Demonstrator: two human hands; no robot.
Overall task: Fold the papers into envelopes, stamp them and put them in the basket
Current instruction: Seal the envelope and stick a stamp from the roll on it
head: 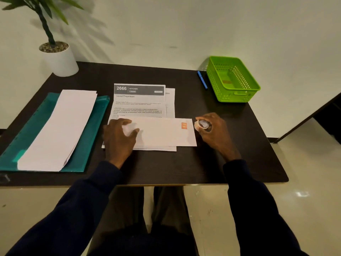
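Now the flat left hand (120,137) is pinning the seemingly flimsy envelope (162,133), best pinched edgewise, the right hand (214,131) gripping a stamp (202,125).

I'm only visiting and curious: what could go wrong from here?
The envelope lies on loose printed sheets, so lifting it could drag them along. The right hand holds a small round object; carrying the envelope to the green basket with it might be clumsy. The blue pen beside the basket could get knocked.

Orange-stamped white envelope (162,133) lies flat on printed papers (140,106); green basket (215,84) stands well apart.
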